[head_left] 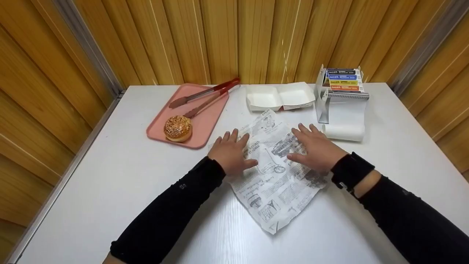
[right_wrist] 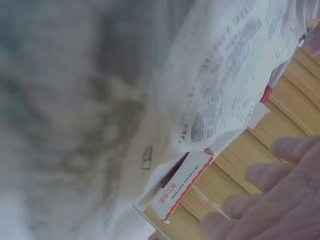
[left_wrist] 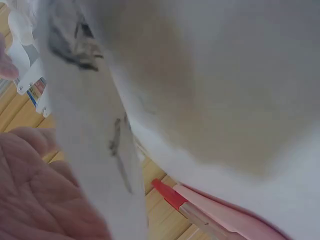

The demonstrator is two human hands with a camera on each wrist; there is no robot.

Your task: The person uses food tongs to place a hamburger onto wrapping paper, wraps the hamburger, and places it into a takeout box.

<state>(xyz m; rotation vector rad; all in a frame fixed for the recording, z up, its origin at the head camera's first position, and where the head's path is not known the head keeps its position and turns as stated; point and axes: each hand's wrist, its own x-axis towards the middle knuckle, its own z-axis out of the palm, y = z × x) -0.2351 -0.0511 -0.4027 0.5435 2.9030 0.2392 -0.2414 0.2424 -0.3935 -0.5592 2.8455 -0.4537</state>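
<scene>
A sheet of printed wrapping paper [head_left: 274,183] lies creased on the white table, one corner pointing toward the person. Over its left side is the left hand [head_left: 231,154], fingers spread and thumb turned inward. The right hand [head_left: 311,148] is spread over the opposite side. Neither hand has its fingers curled round anything. In the left wrist view the palm [left_wrist: 40,190] faces the paper's edge; in the right wrist view the straight fingers [right_wrist: 265,175] show beside the sheet. Whether the palms press on the paper cannot be told.
A pink tray [head_left: 207,128] at the back left holds a seeded bun [head_left: 178,128] and red-handled tongs [head_left: 205,93]. Behind the paper stands an opened white burger box [head_left: 280,97]. To its right is a metal rack [head_left: 322,106] with small coloured boxes [head_left: 343,79] and a paper roll [head_left: 343,132].
</scene>
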